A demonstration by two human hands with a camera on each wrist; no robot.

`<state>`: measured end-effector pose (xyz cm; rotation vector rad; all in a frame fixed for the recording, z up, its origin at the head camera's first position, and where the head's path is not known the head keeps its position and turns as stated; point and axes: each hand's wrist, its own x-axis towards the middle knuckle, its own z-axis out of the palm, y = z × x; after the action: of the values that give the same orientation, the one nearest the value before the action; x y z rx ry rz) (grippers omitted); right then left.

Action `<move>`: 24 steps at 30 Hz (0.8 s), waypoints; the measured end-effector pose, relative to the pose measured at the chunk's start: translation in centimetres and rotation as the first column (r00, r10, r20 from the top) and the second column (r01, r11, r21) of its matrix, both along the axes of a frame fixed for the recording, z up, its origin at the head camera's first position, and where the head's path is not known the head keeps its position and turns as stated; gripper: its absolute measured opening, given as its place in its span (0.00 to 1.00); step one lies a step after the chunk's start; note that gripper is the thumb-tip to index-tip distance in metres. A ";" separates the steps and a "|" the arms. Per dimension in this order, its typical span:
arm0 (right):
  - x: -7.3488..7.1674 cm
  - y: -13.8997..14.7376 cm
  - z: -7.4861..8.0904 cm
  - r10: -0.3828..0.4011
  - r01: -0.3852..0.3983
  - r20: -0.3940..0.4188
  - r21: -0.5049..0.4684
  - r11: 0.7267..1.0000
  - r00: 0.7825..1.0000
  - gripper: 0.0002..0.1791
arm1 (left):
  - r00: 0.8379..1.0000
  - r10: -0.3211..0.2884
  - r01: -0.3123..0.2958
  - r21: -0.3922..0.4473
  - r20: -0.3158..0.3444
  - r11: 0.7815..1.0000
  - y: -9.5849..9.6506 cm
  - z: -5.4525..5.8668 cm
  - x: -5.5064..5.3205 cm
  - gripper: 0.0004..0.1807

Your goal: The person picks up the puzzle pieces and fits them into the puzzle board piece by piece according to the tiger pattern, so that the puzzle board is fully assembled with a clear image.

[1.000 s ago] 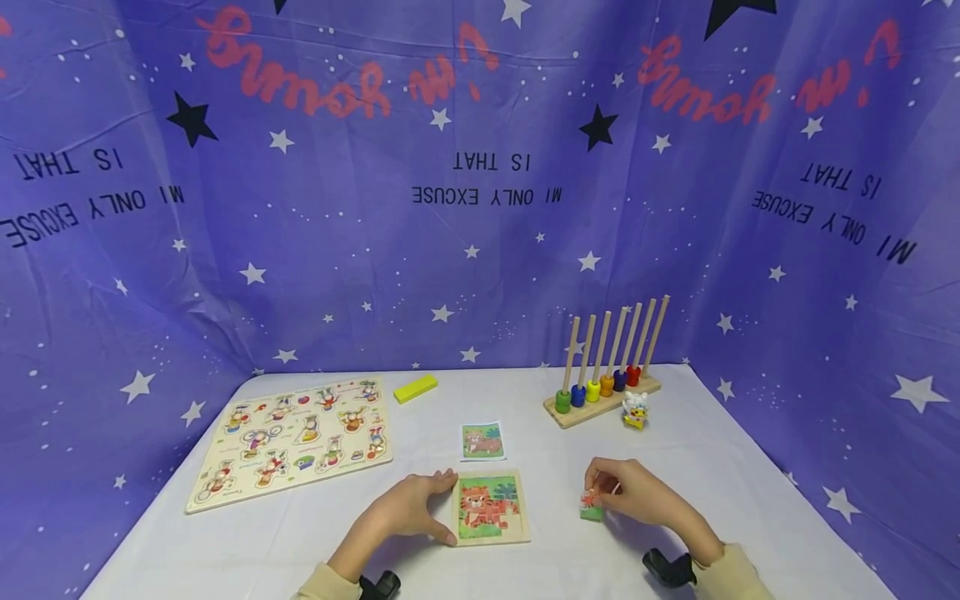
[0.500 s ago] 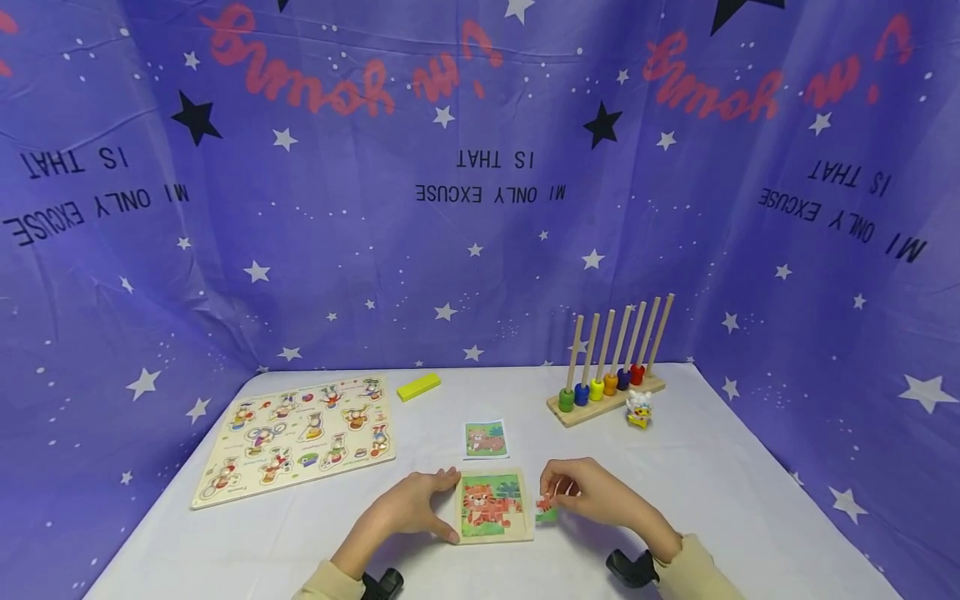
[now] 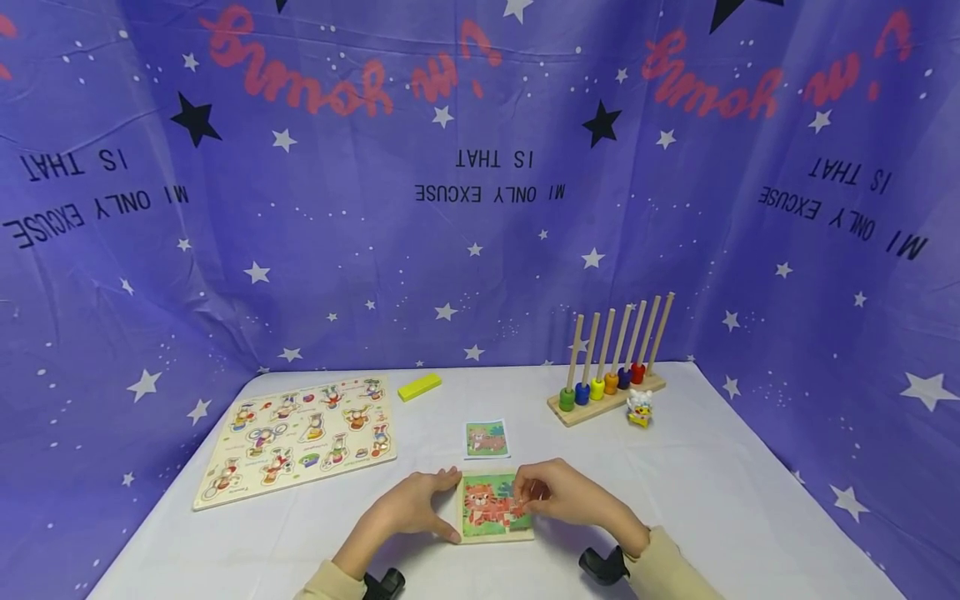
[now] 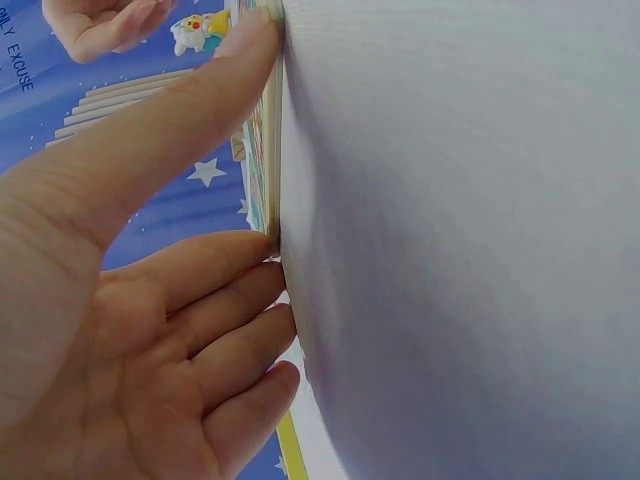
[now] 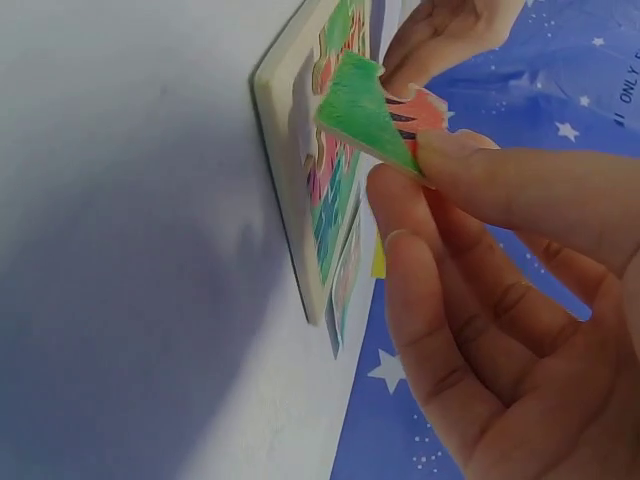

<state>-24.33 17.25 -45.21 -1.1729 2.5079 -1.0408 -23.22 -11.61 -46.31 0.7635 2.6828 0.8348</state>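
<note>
In the head view a small wooden tray puzzle (image 3: 495, 539) with an orange tiger picture lies on the white table. My left hand (image 3: 411, 506) rests at its left side, thumb at the near corner and fingertips at the far one, fingers fairly straight. Over the right part of the tray, my right hand (image 3: 568, 493) pinches a puzzle piece (image 5: 362, 108) between thumb and fingers. The right wrist view shows this piece tilted above the tray, green with an orange, black-striped part. Below it a bare gap shows in the picture.
A picture card (image 3: 486, 440) lies just behind the tray. Farther back are a yellow block (image 3: 419, 387), a peg rack (image 3: 581, 413) with coloured beads, and a small figurine (image 3: 640, 410). A large wooden figure puzzle board (image 3: 296, 486) lies at the left. A purple curtain (image 3: 480, 275) encloses the table.
My right hand has moved left with the puzzle piece, from the bare table at the right to over the tray's right side. The left hand has stayed at the tray.
</note>
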 end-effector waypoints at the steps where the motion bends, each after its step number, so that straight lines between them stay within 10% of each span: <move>1: 0.0 -0.2 -0.1 0.003 -0.003 0.003 -0.001 1.000 1.000 0.10 | 1.000 0.001 -0.001 0.000 0.000 1.000 0.0 0.0 0.0 0.50; 24: -0.1 -1.0 -1.5 -0.011 0.011 0.049 -0.008 1.000 0.999 0.07 | 1.000 0.004 -0.004 -0.008 -0.004 1.000 0.0 0.1 0.1 0.50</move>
<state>-24.41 16.22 -46.73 -1.1235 2.4779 -1.0699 -23.12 -11.58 -46.18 0.7591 2.6901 0.8244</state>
